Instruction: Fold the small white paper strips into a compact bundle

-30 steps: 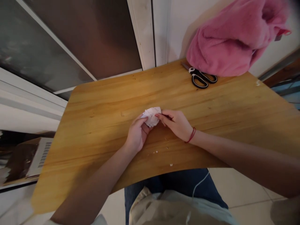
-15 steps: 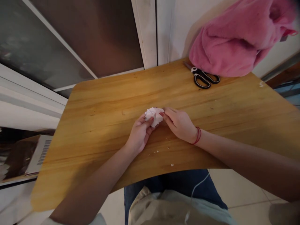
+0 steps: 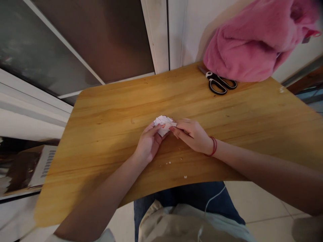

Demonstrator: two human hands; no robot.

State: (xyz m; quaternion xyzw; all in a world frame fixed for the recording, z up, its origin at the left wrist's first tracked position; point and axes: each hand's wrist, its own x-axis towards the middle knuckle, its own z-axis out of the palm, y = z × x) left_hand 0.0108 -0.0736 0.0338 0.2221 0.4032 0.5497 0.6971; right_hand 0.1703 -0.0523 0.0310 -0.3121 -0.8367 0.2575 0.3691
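Observation:
A small bunch of white paper pieces (image 3: 163, 120) is held above the middle of the wooden table. My left hand (image 3: 148, 139) is closed around the bunch from the left, its thumb lying on top. From the right, my right hand (image 3: 191, 134) pinches the edge of one paper piece between thumb and fingers; a red string bracelet (image 3: 214, 146) circles that wrist. The papers overlap in a fan, with faint marks on some. Fingers hide the underside of the bunch.
Black-handled scissors (image 3: 219, 83) lie at the far right of the table (image 3: 113, 111), against a pink plush cloth bundle (image 3: 247, 50). Tiny white scraps (image 3: 185, 176) dot the near edge. A box (image 3: 41, 166) stands low at the left, and a wall and door panels rise behind.
My right thumb and fingers have shifted slightly down, and the paper piece they pinch now sticks out to the right of the bunch. My left thumb has moved a little left.

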